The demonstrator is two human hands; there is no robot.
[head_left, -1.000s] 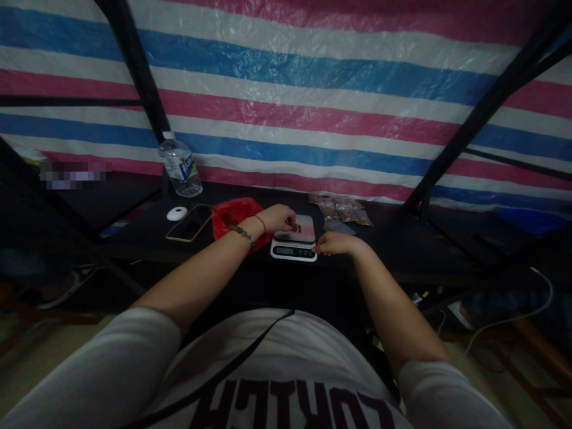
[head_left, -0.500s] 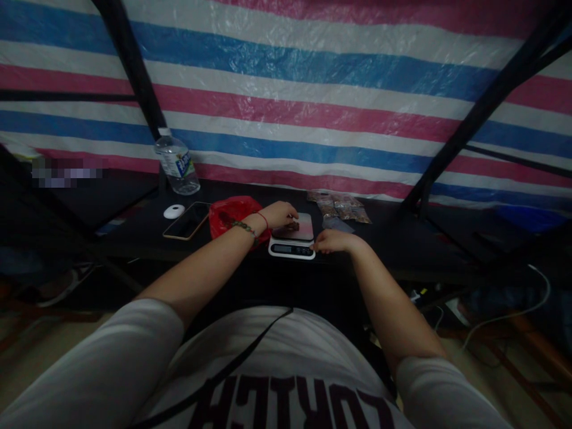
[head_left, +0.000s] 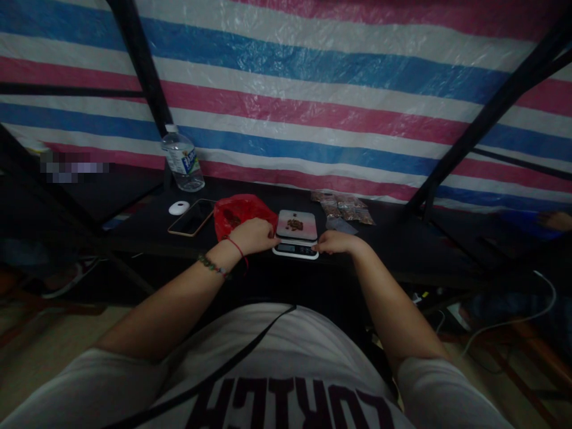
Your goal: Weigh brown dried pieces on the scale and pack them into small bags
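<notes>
A white digital scale (head_left: pixel 295 249) sits near the table's front edge, with a small heap of brown dried pieces (head_left: pixel 295 224) on its plate. My left hand (head_left: pixel 255 236) is at the scale's left edge, fingers curled and closed against it. On the opposite side, my right hand (head_left: pixel 335 242) pinches the scale's front right corner. A red plastic bag (head_left: pixel 243 205) lies open behind my left hand, brown bits showing inside. Several clear packets of brown pieces (head_left: pixel 346 208) are spread beyond my right hand, a flat clear bag (head_left: pixel 340 225) just in front of them.
To the left on the black table (head_left: pixel 134 229) are a phone (head_left: pixel 193 218), a white rounded object (head_left: pixel 179 208) and a clear plastic bottle (head_left: pixel 183 161). Striped sheeting (head_left: pixel 304 119) hangs behind, between dark metal posts. Another person's hand (head_left: pixel 558 220) shows at the far right near something blue.
My left hand has moved from above the scale's plate back to its left edge, uncovering the brown pieces. My right hand stays at the right corner. Another person's hand has appeared at far right.
</notes>
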